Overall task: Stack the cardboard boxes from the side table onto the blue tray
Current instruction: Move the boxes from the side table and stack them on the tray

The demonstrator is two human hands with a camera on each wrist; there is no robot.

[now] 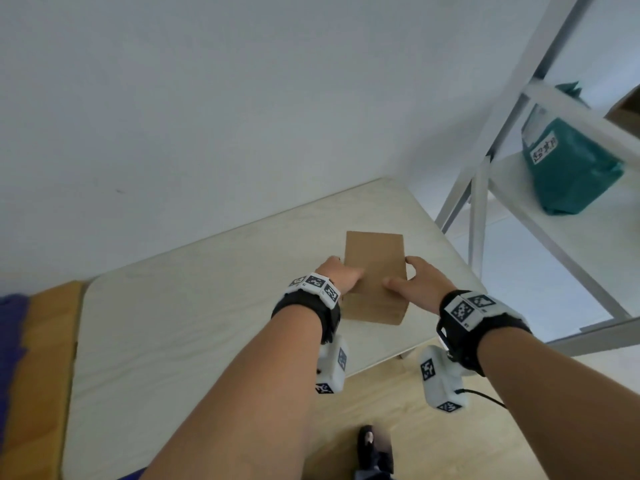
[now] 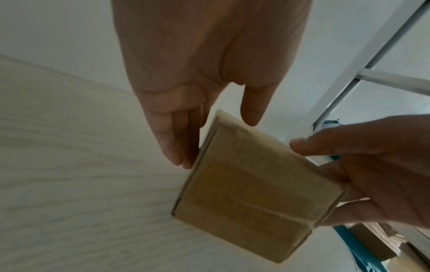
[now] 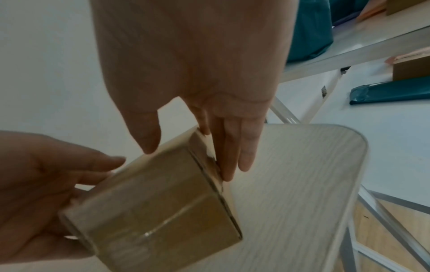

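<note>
One cardboard box (image 1: 374,271) sits near the far right corner of the pale wood-grain surface (image 1: 194,327), held between two hands. The left hand (image 1: 341,276) lies against the box's left side with fingers straight and together, thumb over the top edge. The right hand (image 1: 417,284) lies against the right side in the same way, fingers extended and thumb on the top face. Whether the box rests on the surface or is raised off it cannot be determined; the wrist views are blurred. The contents of the box are hidden, as its flaps are taped closed.

At the left edge of the head view, a blue shape (image 1: 12,358) lies on an orange-brown top (image 1: 41,368); it is cut off by the frame, so its identity is unclear.

To the right stands a white metal shelf (image 1: 554,188) carrying one teal bag (image 1: 571,168) with a white label. Its contents are hidden. In the right wrist view, a second teal package (image 3: 391,94) and brown cardboard pieces (image 3: 411,70) are partly visible.
</note>
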